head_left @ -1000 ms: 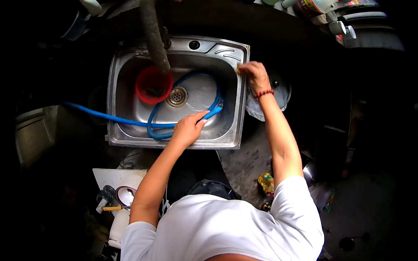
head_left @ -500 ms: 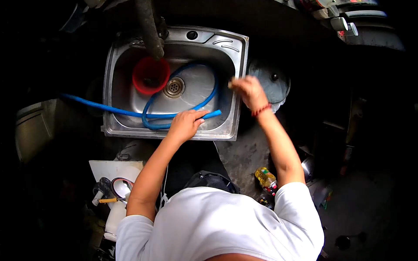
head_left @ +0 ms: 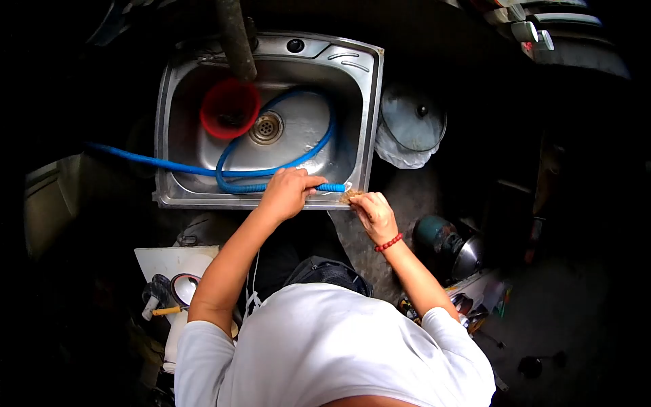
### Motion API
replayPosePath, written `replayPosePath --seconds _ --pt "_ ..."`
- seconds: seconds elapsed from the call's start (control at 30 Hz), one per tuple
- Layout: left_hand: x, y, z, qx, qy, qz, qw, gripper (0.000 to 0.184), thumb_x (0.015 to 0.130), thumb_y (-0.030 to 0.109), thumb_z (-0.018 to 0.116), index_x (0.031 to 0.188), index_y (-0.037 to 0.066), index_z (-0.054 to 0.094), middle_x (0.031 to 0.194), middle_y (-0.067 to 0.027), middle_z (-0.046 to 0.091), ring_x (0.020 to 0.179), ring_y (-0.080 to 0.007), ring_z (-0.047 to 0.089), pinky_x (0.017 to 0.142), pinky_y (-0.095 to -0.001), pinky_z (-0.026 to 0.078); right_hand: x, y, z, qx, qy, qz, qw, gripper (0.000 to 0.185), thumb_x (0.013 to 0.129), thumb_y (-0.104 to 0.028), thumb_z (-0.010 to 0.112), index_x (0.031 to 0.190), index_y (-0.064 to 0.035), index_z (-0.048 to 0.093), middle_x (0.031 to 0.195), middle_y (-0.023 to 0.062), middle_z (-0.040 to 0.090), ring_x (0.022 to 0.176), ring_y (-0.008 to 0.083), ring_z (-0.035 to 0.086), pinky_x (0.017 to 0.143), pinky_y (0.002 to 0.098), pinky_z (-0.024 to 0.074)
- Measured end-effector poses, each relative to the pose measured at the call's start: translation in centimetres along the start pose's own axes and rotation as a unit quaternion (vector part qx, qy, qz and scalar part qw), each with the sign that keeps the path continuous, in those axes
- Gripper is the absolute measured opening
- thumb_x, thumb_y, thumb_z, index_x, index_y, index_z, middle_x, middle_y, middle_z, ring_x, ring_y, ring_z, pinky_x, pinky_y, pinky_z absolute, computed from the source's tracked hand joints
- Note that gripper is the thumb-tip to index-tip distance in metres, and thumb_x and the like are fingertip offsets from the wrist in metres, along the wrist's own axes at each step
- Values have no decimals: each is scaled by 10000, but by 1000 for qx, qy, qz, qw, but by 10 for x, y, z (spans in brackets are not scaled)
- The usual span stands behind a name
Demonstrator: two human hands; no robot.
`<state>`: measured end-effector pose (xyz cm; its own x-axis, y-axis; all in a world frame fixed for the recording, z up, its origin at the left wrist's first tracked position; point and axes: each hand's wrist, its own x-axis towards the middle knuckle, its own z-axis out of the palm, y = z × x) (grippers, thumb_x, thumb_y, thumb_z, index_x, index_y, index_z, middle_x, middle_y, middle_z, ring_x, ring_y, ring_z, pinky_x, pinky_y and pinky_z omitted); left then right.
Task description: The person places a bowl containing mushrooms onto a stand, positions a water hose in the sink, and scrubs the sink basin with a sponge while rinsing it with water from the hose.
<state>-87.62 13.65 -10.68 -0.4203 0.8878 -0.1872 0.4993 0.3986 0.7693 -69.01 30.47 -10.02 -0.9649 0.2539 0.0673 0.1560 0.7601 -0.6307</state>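
My left hand [head_left: 287, 192] grips the blue hose [head_left: 258, 171] near its end, over the front rim of the steel sink [head_left: 372, 122]. The hose lies in a loop in the basin and runs out over the left rim. Pinched in my right hand [head_left: 373, 211] is a small brownish scrubber [head_left: 350, 196], at the sink's front right corner beside the hose end. A red bowl [head_left: 210, 117] with something dark inside stands at the basin's left, by the drain [head_left: 266, 128].
A glass lid [head_left: 407, 122] over a white plastic bag is right of the sink. A dark pipe [head_left: 237, 41] hangs over the back rim. At the lower left are a white board [head_left: 150, 259] and a round mirror-like dish [head_left: 184, 287]. A pot [head_left: 468, 258] is at the lower right.
My right hand has come from the sink's right rim down to its front right corner with the scrubber. My left hand stays on the hose. The whole view has shifted slightly.
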Motion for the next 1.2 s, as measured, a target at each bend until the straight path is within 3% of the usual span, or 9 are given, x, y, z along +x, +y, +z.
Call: replayPosePath --seconds 0.27,0.37,0.5,0.6,0.7,0.87,1.0,1.13,1.2 --pt "-4 4 8 26 8 5 1000 239 785 128 634 1009 191 691 818 -62 610 864 -259 575 780 -379 411 5 14 -10 -19 27 -17 999 254 687 72 661 918 -26 624 912 139 584 850 294 599 731 348 503" --pt "-6 9 11 58 32 -4 998 243 782 114 630 999 194 701 820 -54 608 872 -245 566 778 -374 405 -19 4 6 64 36 12 997 266 699 100 628 937 -18 629 902 142 589 850 288 598 739 338 499" --pt "-14 18 17 62 55 -18 996 279 766 71 609 984 215 706 780 -45 579 835 -237 543 774 -358 390 9 38 -11 79 24 -94 992 321 707 102 562 986 -40 635 845 118 597 815 269 595 708 346 490" --pt "-12 23 26 98 82 -38 991 309 742 28 581 956 207 713 765 -41 568 825 -229 539 758 -350 383 51 74 -18 47 57 -101 992 263 718 83 595 951 -36 622 837 115 575 812 293 592 697 347 492" --pt "-10 20 28 131 98 -54 985 319 740 11 575 947 208 716 747 -39 558 823 -233 534 751 -353 377 65 59 -23 28 69 -99 992 174 767 20 630 932 -32 610 843 123 572 783 296 592 660 368 493" --pt "-17 12 18 173 122 -82 974 296 726 26 589 917 206 728 729 -27 562 813 -224 534 757 -346 375 -4 28 -13 -26 -11 -68 997 136 748 -71 669 846 -44 578 787 115 521 736 291 576 616 367 490" --pt "-24 1 15 155 148 -52 975 319 717 -3 585 915 201 730 753 -33 557 819 -233 519 765 -342 369 -13 10 8 28 7 24 999 150 760 -83 663 873 -63 566 822 122 531 747 312 575 625 397 489" --pt "-28 -16 5 170 144 -41 974 288 714 15 605 894 200 731 756 -31 558 836 -237 521 800 -350 370 14 -21 39 110 -1 -37 993 116 782 -72 656 891 -60 616 811 122 556 786 322 578 678 397 474" --pt "-33 -27 -3 205 133 -47 969 265 711 28 620 884 197 730 773 -28 560 855 -240 520 850 -367 366 20 -28 45 72 -30 -18 997 123 771 -78 667 891 -67 643 828 112 569 801 308 577 690 385 473"
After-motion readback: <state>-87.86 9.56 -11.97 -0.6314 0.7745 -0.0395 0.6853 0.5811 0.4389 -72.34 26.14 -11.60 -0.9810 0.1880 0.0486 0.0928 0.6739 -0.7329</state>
